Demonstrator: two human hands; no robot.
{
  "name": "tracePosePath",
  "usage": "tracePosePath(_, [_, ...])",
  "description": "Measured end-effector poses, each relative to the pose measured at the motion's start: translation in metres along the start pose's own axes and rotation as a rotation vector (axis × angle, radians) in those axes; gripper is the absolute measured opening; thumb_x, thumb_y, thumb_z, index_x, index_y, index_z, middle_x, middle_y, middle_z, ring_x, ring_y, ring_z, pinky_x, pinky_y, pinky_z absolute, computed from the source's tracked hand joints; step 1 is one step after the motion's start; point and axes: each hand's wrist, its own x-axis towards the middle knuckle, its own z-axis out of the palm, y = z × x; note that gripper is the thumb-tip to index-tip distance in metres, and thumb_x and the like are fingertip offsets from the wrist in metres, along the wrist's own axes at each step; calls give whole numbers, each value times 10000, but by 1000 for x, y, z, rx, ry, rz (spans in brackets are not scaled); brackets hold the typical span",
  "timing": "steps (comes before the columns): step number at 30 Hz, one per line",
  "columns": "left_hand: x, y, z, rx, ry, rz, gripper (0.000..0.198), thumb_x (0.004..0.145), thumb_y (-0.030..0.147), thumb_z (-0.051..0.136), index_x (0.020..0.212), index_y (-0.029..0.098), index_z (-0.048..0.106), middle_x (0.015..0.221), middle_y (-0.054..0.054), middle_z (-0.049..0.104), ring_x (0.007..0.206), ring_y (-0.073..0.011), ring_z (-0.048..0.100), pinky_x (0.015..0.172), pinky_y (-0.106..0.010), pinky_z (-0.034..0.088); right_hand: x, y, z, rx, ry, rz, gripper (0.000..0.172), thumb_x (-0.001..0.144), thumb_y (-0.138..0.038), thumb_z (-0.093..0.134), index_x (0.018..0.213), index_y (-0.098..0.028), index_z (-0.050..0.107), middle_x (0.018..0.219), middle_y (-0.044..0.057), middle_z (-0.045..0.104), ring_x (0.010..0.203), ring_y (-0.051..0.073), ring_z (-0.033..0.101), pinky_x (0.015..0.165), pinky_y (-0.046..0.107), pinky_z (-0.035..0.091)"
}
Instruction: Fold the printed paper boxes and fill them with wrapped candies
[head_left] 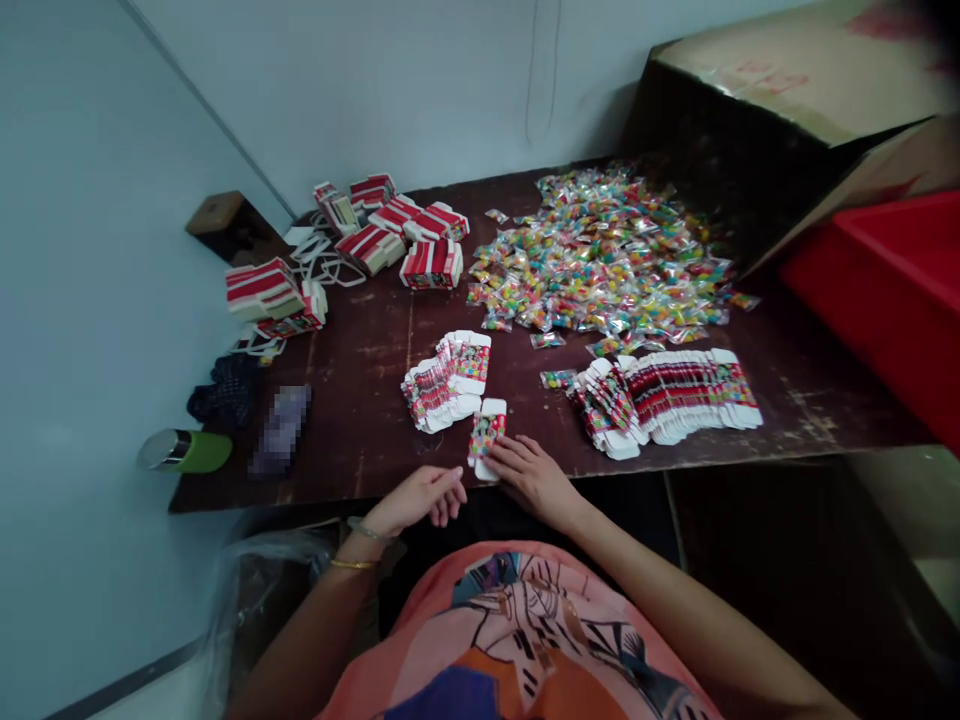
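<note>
A small flattened candy carton [489, 428], red with a colourful print and white flaps, lies near the table's front edge. The fingers of my right hand [536, 482] rest flat on its lower right side. Just left of the carton is my left hand [427, 496], its fingers loosely curled in, with nothing visible in them. Behind and left of the carton lies a fanned stack of flat cartons [448, 382]. To the right, a longer fanned row of the same cartons [675, 398] lies along the front edge.
A broad heap of small candy packets [600, 265] covers the back right of the brown table [360, 400]. Banded carton bundles [375, 245] and white straps [330, 265] are at back left. A green bottle [199, 452] lies at left. A red bin [885, 280] and large cardboard box [757, 85] flank the right.
</note>
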Motion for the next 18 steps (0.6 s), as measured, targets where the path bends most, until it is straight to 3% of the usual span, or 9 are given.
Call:
tracePosePath(2, [-2,-9,8,-87,-56,-61,595,808,662,461,806,97,647,603,-53,647,435,-105,543,434,-199,385,-8,-5,6,95,63,-54,288,908,-179,513,1163,-232,637,1155,100,676,1142,239,580,961,446,463])
tracePosePath(4, [0,-11,22,-296,-122,-29,571,805,626,510,944,93,659,762,-97,699,583,-137,623,558,-235,468,-24,-16,0,255,121,-73,270,926,-196,490,1143,-245,642,1084,83,698,1073,208,615,910,379,506])
tracePosePath(7, [9,-3,50,-577,-227,62,456,744,396,690,1106,123,638,998,-115,697,866,-172,649,790,-263,474,-42,-34,-15,441,105,-105,288,885,-267,585,1172,-277,616,1090,62,685,1067,212,611,965,389,480])
tracePosePath(10, [17,9,72,-530,-227,103,365,696,278,719,1023,129,659,876,-69,702,777,-155,637,722,-247,461,-43,-35,-24,364,233,62,374,856,-305,621,1227,-287,580,1143,91,649,1062,256,592,937,453,480])
tracePosePath(13, [20,13,83,-300,-236,106,193,731,295,678,794,117,638,655,-23,646,578,-116,571,570,-229,421,-37,-24,-27,199,411,255,298,870,-247,578,1161,-288,622,1189,111,606,1060,281,559,871,482,495])
tracePosePath(18, [20,15,91,-344,-198,122,258,685,319,703,819,158,552,587,24,600,524,-111,557,532,-230,432,-32,-18,-28,231,502,257,114,843,-232,609,937,-273,658,1213,93,597,1141,296,495,941,527,442])
